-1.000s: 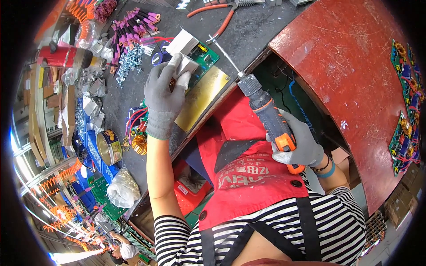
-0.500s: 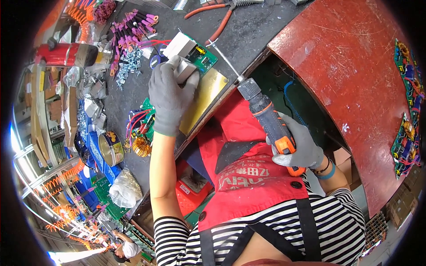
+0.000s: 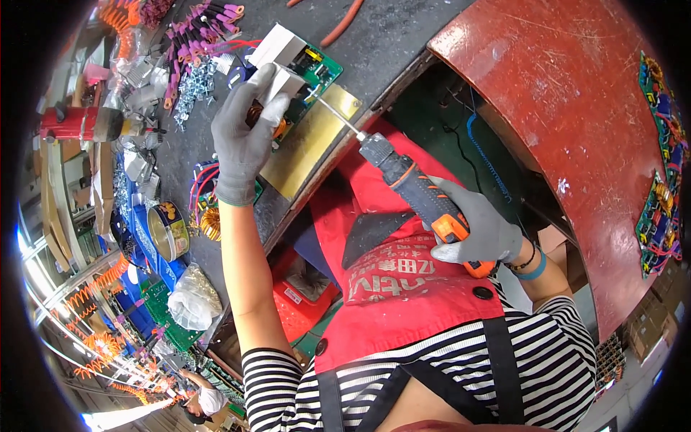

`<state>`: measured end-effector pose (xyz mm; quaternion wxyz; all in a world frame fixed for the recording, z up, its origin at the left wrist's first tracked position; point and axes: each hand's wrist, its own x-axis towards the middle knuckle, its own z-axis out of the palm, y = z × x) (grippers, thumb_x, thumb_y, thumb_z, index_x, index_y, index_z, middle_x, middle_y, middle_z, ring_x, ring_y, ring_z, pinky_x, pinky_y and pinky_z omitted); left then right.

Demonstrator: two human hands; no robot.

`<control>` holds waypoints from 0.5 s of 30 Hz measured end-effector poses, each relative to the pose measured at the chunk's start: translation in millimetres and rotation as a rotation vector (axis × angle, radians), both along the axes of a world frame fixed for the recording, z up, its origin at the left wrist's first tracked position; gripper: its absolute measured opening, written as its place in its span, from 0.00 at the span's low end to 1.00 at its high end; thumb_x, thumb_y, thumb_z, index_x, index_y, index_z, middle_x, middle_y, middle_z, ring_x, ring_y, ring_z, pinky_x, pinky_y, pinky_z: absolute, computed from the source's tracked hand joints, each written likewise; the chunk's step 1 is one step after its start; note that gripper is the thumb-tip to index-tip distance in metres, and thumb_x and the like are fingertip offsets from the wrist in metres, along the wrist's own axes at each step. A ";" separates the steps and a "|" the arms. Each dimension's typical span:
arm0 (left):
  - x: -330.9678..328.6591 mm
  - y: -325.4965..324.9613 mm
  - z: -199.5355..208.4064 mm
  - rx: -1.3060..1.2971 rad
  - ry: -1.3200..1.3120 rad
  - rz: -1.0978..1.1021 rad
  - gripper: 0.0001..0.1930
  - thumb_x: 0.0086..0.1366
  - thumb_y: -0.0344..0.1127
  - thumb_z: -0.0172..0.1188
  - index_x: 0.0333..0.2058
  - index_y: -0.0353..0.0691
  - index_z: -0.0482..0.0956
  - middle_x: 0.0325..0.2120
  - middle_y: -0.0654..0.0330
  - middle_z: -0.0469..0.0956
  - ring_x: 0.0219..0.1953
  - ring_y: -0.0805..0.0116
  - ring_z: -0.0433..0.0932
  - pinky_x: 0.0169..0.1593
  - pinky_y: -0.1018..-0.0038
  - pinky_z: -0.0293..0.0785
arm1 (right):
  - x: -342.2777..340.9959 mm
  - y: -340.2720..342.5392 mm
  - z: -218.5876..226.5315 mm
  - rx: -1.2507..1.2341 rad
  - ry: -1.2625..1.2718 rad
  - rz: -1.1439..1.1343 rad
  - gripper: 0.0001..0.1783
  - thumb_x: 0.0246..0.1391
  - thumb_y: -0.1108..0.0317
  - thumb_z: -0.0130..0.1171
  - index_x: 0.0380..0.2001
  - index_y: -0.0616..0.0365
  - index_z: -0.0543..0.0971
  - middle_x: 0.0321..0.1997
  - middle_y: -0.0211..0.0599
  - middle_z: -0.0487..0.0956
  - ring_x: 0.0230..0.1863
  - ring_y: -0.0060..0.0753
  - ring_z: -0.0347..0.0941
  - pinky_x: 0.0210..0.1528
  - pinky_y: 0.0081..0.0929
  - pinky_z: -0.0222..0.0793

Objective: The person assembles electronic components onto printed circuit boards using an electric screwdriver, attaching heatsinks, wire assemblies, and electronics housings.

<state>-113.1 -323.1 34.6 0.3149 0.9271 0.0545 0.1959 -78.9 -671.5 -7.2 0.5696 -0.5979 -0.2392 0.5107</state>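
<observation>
My left hand (image 3: 243, 147), in a grey glove, grips a green circuit board (image 3: 325, 70) by a silver-white metal block (image 3: 285, 84). A second pale block (image 3: 279, 46) stands on the board beyond the fingers. A copper coil shows beneath the fingers. In my gloved right hand (image 3: 481, 223) is a black and orange power screwdriver (image 3: 416, 189), held tilted, its long thin bit (image 3: 337, 114) reaching up-left. The bit's tip is at the board's edge beside the nearer block; whether it touches cannot be made out. Under the board lies a brass-coloured plate (image 3: 309, 150).
Several purple-ended cables (image 3: 198, 32), small metal parts (image 3: 194, 90) and red-handled pliers (image 3: 342, 25) lie on the dark bench. Near my left forearm are another coil board (image 3: 209, 223), a round tin (image 3: 168, 232) and a plastic bag (image 3: 194, 299). A red tabletop (image 3: 533, 108) is at right.
The screwdriver has moved left, bringing its tip from beyond the board's right edge to beside the nearer block. My left hand's fingers have spread somewhat, and the view has shifted.
</observation>
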 end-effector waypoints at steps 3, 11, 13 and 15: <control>-0.7 0.3 0.9 -0.003 0.067 0.011 0.20 0.62 0.30 0.62 0.52 0.31 0.75 0.43 0.60 0.78 0.44 0.77 0.74 0.50 0.78 0.70 | -3.7 4.4 -4.9 -0.017 0.018 0.019 0.54 0.35 0.61 0.73 0.64 0.65 0.57 0.40 0.38 0.76 0.36 0.24 0.73 0.41 0.23 0.71; 0.3 -0.7 -6.6 0.002 -0.032 0.009 0.19 0.58 0.33 0.66 0.49 0.36 0.79 0.34 0.58 0.79 0.34 0.74 0.76 0.41 0.78 0.72 | -1.1 15.1 -2.6 -0.044 -0.049 0.056 0.53 0.35 0.63 0.72 0.64 0.68 0.56 0.42 0.40 0.77 0.40 0.26 0.73 0.46 0.25 0.70; 1.2 -2.7 -4.6 0.022 -0.055 -0.010 0.19 0.58 0.32 0.65 0.49 0.36 0.79 0.34 0.58 0.79 0.35 0.75 0.76 0.41 0.78 0.72 | -0.1 16.3 -3.1 -0.056 -0.033 0.055 0.53 0.35 0.63 0.71 0.64 0.68 0.56 0.42 0.40 0.77 0.40 0.26 0.73 0.46 0.25 0.70; 1.3 -4.7 -3.2 0.017 -0.046 -0.001 0.18 0.59 0.32 0.65 0.49 0.36 0.79 0.34 0.58 0.79 0.35 0.75 0.76 0.41 0.78 0.72 | -0.4 16.3 -5.9 -0.059 -0.070 0.035 0.54 0.34 0.60 0.72 0.64 0.64 0.57 0.36 0.39 0.77 0.34 0.26 0.75 0.41 0.26 0.72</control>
